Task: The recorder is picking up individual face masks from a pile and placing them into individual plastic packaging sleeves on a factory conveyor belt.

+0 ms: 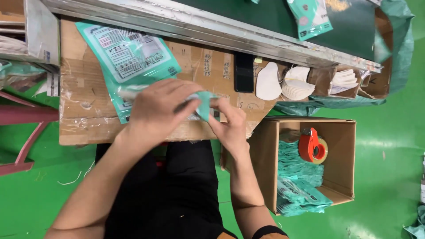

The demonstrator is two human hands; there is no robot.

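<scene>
Left hand (pixel 157 108) and right hand (pixel 229 121) pinch the teal pouch (pixel 202 104) between them, fingertips pressed together on it, above the cardboard worktop (pixel 79 110). Pouch's visible part stands upright; right hand's fingertips sit nearer.

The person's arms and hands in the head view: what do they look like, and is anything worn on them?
Both forearms are bare, with no sleeves reaching them. The left hand and right hand have no gloves, and no rings show. A black band with an orange edge circles the right arm at the bottom edge of the frame. Black clothing covers the lap.
</scene>
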